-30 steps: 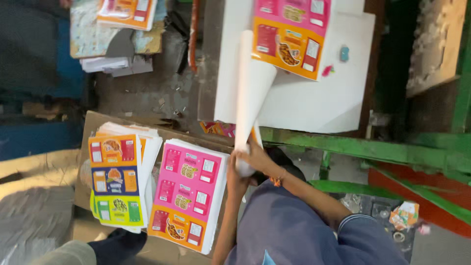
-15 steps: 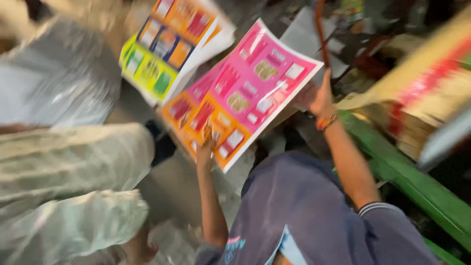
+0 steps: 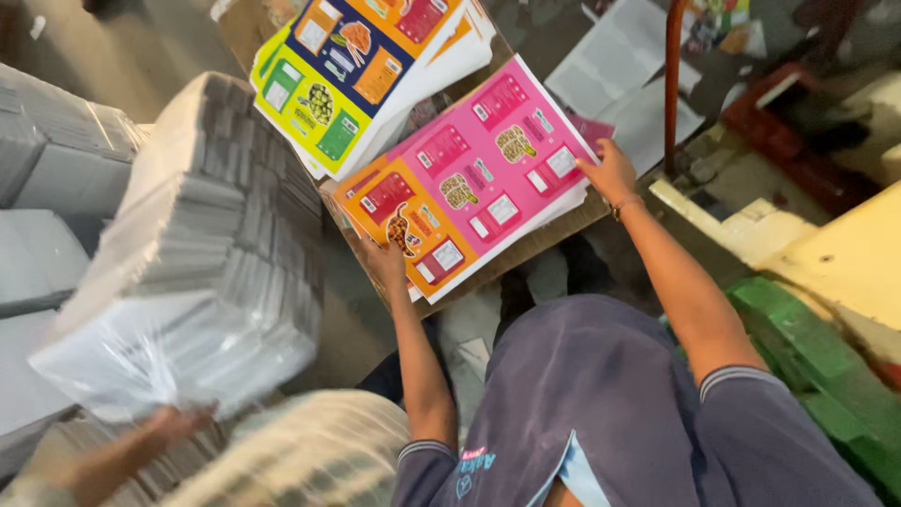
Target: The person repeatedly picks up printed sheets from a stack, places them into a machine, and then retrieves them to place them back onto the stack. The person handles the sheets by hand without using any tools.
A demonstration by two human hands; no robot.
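Note:
My left hand [image 3: 387,261] grips the orange near edge of a pink and orange printed sheet [image 3: 469,178]. My right hand [image 3: 608,173] holds the same sheet at its pink far corner. The sheet lies flat on top of a pile of like sheets on a brown cardboard board [image 3: 554,235]. Just beyond it sits a second pile of printed sheets [image 3: 357,66] in yellow-green, blue and orange, untouched.
At the left a co-worker's hand [image 3: 174,422] holds up a thick, blurred stack of white sheets [image 3: 206,253]. More grey-white stacks [image 3: 47,169] stand behind it. A red pole [image 3: 672,84], loose white sheets [image 3: 610,75] and a green frame [image 3: 817,376] lie to the right.
The view swung left and down from the white table. Both my hands have brought the pink and orange sheet down flat onto its pile. The co-worker's white stack has come into view.

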